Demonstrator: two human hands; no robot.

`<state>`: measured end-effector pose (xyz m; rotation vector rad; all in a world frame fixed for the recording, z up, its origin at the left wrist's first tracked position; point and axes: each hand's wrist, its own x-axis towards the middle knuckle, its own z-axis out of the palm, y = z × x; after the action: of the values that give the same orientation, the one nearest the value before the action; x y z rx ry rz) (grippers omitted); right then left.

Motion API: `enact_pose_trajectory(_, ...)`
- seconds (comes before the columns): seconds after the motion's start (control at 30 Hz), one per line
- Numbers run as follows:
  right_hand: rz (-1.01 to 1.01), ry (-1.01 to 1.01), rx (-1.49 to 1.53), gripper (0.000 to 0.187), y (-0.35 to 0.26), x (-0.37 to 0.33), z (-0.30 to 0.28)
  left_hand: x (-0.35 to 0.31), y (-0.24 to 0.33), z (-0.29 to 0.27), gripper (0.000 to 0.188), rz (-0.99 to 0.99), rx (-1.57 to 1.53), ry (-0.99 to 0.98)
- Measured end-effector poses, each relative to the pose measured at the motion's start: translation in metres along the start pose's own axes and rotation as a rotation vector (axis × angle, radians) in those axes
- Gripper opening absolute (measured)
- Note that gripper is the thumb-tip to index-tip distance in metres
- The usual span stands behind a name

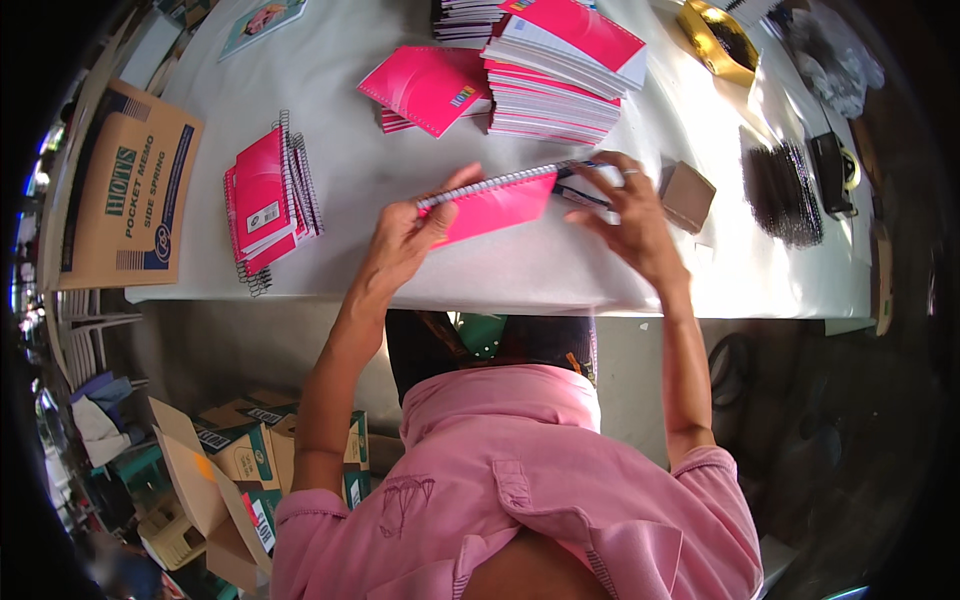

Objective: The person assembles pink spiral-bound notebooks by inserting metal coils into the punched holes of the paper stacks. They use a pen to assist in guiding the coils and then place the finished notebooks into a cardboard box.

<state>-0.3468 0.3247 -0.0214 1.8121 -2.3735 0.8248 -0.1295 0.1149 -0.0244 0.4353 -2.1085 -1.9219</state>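
My left hand point(410, 235) grips the left end of a pink spiral-bound notebook point(497, 205), held tilted just above the white table point(520, 270). My right hand point(630, 210) rests on the notebook's right end, fingers spread over the wire binding point(490, 186). A stack of bound pink notebooks point(268, 195) lies to the left of my left hand. Behind the held notebook stands a tall pile of pink-covered books point(560, 80), with a single pink book point(430, 88) lying beside it.
A flat brown cardboard box point(125, 190) lies at the table's left end. A small brown block point(687, 196), a bundle of black wire spirals point(780, 190) and a gold tray point(720, 42) sit to the right. Open cartons point(240, 460) stand on the floor at lower left.
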Motion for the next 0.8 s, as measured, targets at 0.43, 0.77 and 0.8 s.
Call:
enact_pose_trajectory(0.43,0.047,0.134,0.213,0.033,-0.111,-0.014,0.005,-0.022,0.021,0.041,0.078,0.361,0.974,0.308)
enact_pose_trajectory(0.77,0.198,-0.175,0.512,0.025,-0.104,-0.011,-0.011,-0.024,0.027,0.051,0.072,0.323,1.126,0.391)
enact_pose_trajectory(0.8,0.389,-0.388,0.847,0.026,-0.099,-0.003,-0.019,-0.024,0.025,0.05,0.07,0.351,1.141,0.401)
